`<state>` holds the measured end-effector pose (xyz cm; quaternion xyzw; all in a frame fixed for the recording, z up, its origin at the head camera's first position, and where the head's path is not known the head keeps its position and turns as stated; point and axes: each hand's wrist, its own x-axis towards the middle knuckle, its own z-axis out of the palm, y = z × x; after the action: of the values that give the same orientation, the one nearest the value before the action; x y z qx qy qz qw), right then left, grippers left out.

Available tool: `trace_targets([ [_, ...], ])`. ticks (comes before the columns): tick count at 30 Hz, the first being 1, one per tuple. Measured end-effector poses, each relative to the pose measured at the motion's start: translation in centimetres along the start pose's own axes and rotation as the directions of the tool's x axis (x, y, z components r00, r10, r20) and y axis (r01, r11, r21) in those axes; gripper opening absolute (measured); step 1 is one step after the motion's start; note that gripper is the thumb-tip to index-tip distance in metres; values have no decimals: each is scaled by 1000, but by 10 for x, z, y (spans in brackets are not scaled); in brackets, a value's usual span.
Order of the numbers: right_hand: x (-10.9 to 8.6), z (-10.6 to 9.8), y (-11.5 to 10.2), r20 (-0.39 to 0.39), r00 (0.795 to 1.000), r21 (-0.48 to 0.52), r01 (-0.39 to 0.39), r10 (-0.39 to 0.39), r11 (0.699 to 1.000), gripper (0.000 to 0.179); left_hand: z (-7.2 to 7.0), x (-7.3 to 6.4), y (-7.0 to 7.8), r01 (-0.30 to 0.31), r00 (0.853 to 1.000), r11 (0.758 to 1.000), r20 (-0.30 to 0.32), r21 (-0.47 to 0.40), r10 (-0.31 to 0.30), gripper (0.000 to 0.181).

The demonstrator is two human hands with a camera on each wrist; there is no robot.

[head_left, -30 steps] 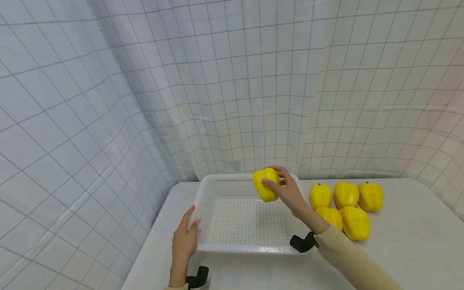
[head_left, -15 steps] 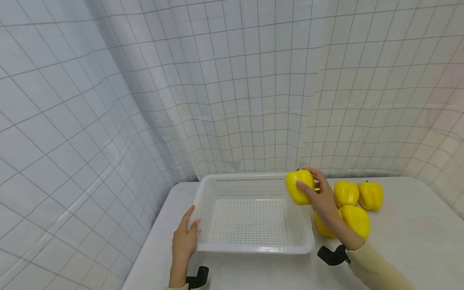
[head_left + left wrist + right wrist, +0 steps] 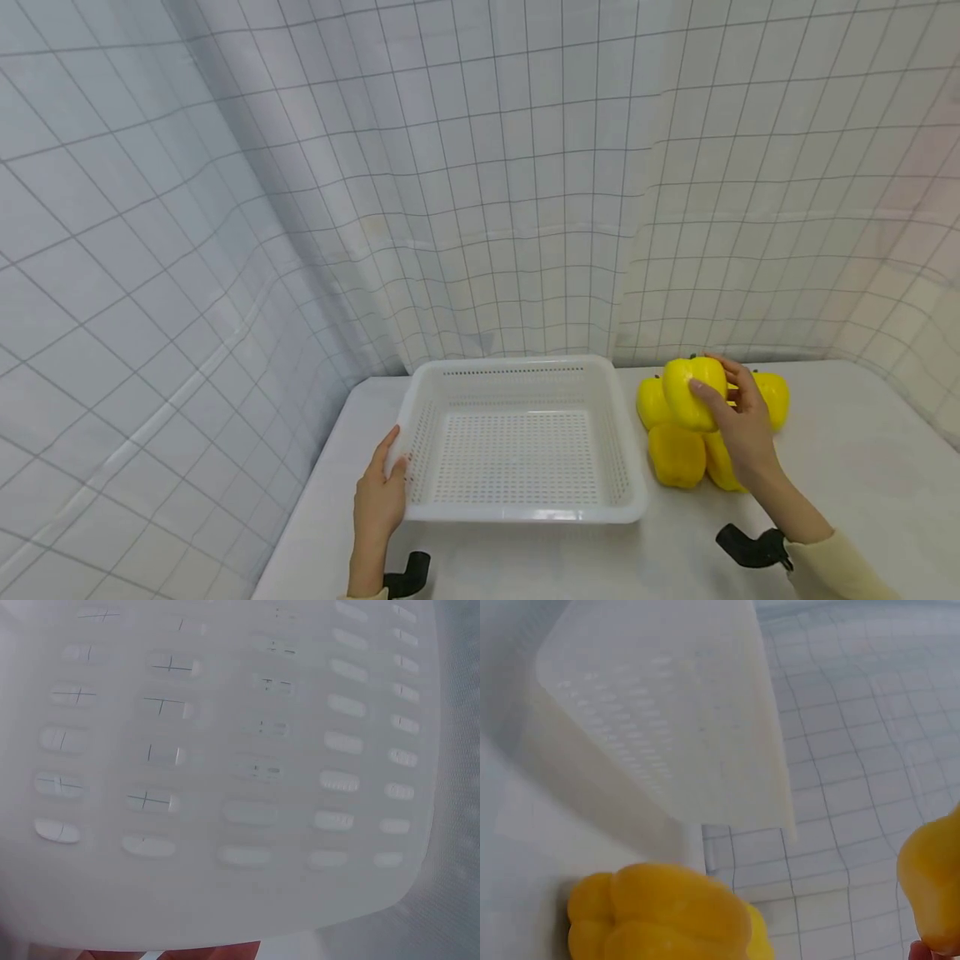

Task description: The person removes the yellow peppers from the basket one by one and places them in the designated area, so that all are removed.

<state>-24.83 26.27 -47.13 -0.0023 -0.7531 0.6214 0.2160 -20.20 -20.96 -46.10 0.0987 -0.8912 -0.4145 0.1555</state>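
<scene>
My right hand [image 3: 748, 429] holds a yellow bell pepper [image 3: 682, 404], with the thumb on its near face and the fingers behind. This pepper overlaps the other peppers to the right of a white plastic basket [image 3: 525, 513]. At the right edge of the right wrist view, the held pepper [image 3: 936, 881] shows with a fingertip under it. My left hand [image 3: 378, 502] grips the basket's left rim, thumb on top. In the left wrist view the basket's slotted wall [image 3: 300, 892] fills most of the frame, and a few fingers [image 3: 217, 951] show below its edge.
Several more yellow bell peppers stand on the white table [image 3: 847, 475], among them a front-left one [image 3: 677, 457], a back-left one [image 3: 652, 406] and a back-right one [image 3: 774, 398]. A white gridded curtain [image 3: 517, 208] hangs behind and along the left side.
My right hand has carried the bell pepper rightward, from above the basket to over the group of peppers. The left hand has stayed at the basket's left rim.
</scene>
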Motion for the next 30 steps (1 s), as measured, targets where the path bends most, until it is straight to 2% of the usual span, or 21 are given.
trace_targets([
  [3, -14, -10, -27, -28, 999, -10, -26, 25, 1000, 48, 0, 0, 1, -2, 1000, 1000, -2, 0, 2, 47],
  [4, -17, -13, -30, -44, 999, -2, -25, 25, 1000, 47, 0, 0, 1, -2, 1000, 1000, -3, 0, 2, 47],
  [7, -23, -24, -39, -71, 997, -60, -41, 37, 997, 46, 0, 0, 1, 4, 1000, 1000, -1, 0, -4, 47],
  [14, -24, -59, -23, -74, 993, -148, -101, 91, 984, 51, 1, 1, 0, 8, 1000, 1000, 10, 3, -8, 47],
  [19, -23, -77, 0, -132, 978, -196, -184, 160, 963, 57, 1, 1, -1, 7, 1000, 1000, 16, 2, -7, 48],
  [24, -26, -86, 12, -169, 959, -207, -262, 229, 943, 65, 0, 1, -1, 6, 1000, 1000, 13, 5, -6, 48],
  [30, -34, -93, 12, -163, 955, -254, -282, 246, 925, 70, -1, 1, -1, 7, 1000, 1000, 10, 6, -7, 48],
])
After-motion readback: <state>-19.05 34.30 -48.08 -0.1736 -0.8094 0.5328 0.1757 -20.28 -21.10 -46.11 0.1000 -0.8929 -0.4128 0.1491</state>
